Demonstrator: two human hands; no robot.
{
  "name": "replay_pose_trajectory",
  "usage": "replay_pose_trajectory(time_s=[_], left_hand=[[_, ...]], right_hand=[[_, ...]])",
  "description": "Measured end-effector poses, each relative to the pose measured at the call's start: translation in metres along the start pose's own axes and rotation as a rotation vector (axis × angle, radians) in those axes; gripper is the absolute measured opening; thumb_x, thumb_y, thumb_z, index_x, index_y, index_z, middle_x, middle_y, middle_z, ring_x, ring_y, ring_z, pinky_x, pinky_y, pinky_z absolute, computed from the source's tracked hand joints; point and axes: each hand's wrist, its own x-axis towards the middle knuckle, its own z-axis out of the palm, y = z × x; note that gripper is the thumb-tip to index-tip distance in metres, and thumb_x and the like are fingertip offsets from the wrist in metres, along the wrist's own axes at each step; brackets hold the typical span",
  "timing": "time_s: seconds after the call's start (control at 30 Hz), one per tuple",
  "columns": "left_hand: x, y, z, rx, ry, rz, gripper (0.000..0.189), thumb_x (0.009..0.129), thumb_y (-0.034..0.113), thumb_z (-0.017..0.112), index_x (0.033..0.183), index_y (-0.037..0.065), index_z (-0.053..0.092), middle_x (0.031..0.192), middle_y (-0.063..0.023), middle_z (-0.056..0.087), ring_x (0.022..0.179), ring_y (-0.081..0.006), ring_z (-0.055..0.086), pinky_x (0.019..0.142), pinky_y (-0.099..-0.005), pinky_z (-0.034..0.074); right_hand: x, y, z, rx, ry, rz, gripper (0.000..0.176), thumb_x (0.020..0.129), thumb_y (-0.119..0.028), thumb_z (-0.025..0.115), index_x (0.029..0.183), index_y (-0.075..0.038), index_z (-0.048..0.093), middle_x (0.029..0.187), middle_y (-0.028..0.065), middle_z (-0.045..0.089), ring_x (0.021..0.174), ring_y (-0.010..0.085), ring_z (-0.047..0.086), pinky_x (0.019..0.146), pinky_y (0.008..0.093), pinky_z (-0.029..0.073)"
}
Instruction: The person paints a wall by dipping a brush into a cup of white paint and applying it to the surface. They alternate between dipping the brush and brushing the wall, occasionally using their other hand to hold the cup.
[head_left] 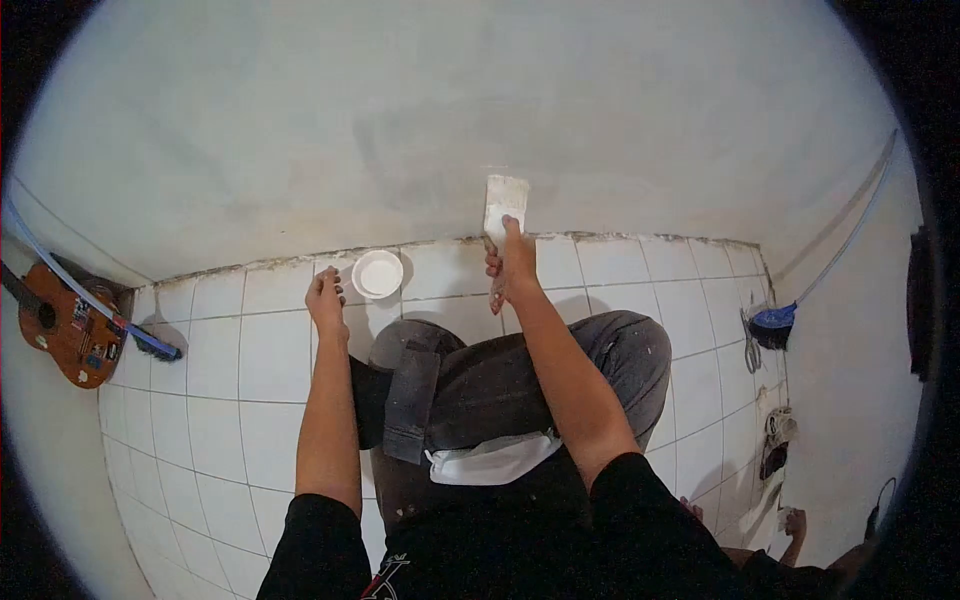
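Note:
My right hand (513,262) is closed around a wide, flat paintbrush (506,192) coated in white. The brush's head points up and lies against the lower wall (400,150), just above where it meets the floor. Part of its handle shows below my fingers. To the left, a small round white bowl (378,274) stands on the tiles near the wall's base. My left hand (325,296) hovers just left of that bowl, fingers loosely curled and apart, with nothing visible in them. A damp-looking darker patch spreads across the wall around the brush.
A guitar (72,325) leans in the left corner beside a blue-handled broom (150,342). Another blue broom (775,322) stands at the right wall near scissors (752,345). A white cloth-like item (495,460) lies on my lap. Another person's hand (793,522) shows at lower right.

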Motion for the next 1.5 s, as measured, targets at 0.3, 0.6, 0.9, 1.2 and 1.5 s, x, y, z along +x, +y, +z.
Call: replay_pose_trajectory(time_s=[0.3,0.6,0.9,1.2,1.5], left_hand=[[0.0,0.007,0.0,-0.005,0.018,-0.022,0.023,0.09,0.034,0.059,0.089,0.011,0.061,0.082,0.0033,0.052,0.071,-0.0072,0.046,0.058,-0.0222,0.037],[0.003,-0.002,0.0,0.004,0.007,0.006,0.017,0.092,0.026,0.058,0.088,0.009,0.059,0.079,0.002,0.052,0.069,-0.0063,0.045,0.055,-0.0213,0.036],[-0.002,0.002,0.002,0.052,0.013,0.02,0.016,0.089,0.021,0.061,0.099,0.007,0.06,0.083,-0.0001,0.054,0.071,-0.0083,0.048,0.056,-0.0216,0.039],[-0.001,0.001,-0.004,0.064,-0.003,0.054,0.025,0.087,0.025,0.066,0.104,0.008,0.061,0.088,0.0,0.056,0.072,-0.0084,0.048,0.059,-0.0229,0.039],[-0.008,0.005,0.002,0.11,-0.014,0.084,0.02,0.089,0.023,0.061,0.093,0.005,0.067,0.08,0.0006,0.055,0.065,-0.0058,0.045,0.051,-0.0197,0.035]], right_hand=[[0.04,0.002,0.009,-0.347,0.002,-0.31,0.039,0.091,-0.038,0.055,0.09,0.0,0.05,0.061,0.0046,0.051,0.043,0.0134,0.047,0.036,0.0301,0.037],[0.058,0.024,-0.019,-0.424,-0.025,-0.041,0.042,0.091,-0.036,0.054,0.078,0.004,0.052,0.058,0.0119,0.052,0.038,0.02,0.047,0.036,0.0361,0.038],[-0.004,-0.01,-0.014,-0.186,0.067,-0.103,0.039,0.086,-0.041,0.058,0.089,-0.003,0.047,0.059,0.0052,0.048,0.039,0.0108,0.039,0.034,0.0271,0.031],[0.039,-0.007,-0.01,-0.293,0.047,-0.228,0.041,0.088,-0.039,0.058,0.094,0.001,0.048,0.059,0.0069,0.048,0.04,0.0122,0.043,0.034,0.0278,0.033],[0.064,0.024,-0.044,-0.265,0.001,0.175,0.034,0.09,-0.03,0.054,0.081,0.004,0.05,0.058,0.0092,0.05,0.039,0.015,0.043,0.032,0.0298,0.031]])
